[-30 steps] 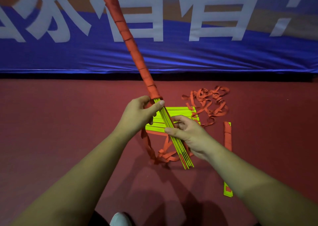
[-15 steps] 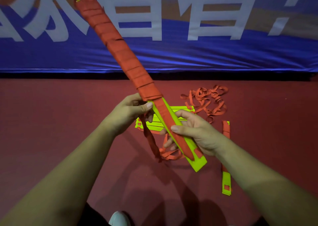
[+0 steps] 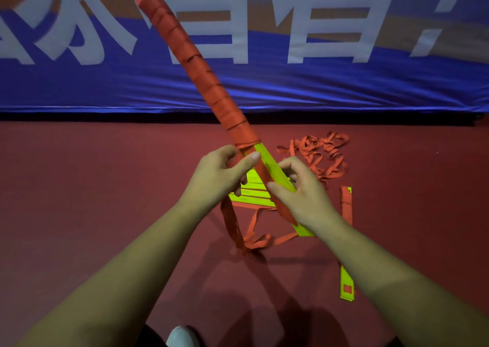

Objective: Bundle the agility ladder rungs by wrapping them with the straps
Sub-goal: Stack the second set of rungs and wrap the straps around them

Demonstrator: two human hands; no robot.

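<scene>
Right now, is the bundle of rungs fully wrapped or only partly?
Partly wrapped. The strap covers the bundle from its far end to the left hand; bare yellow shows between it and the right hand.

The orange straps point(image 3: 201, 63) look like matt woven cloth webbing, the yellow-green rungs point(image 3: 275, 169) like smooth, faintly glossy plastic, the dark red floor point(image 3: 105, 188) is matt and even, and the blue banner point(image 3: 344, 87) behind is creased fabric with a soft sheen.
</scene>
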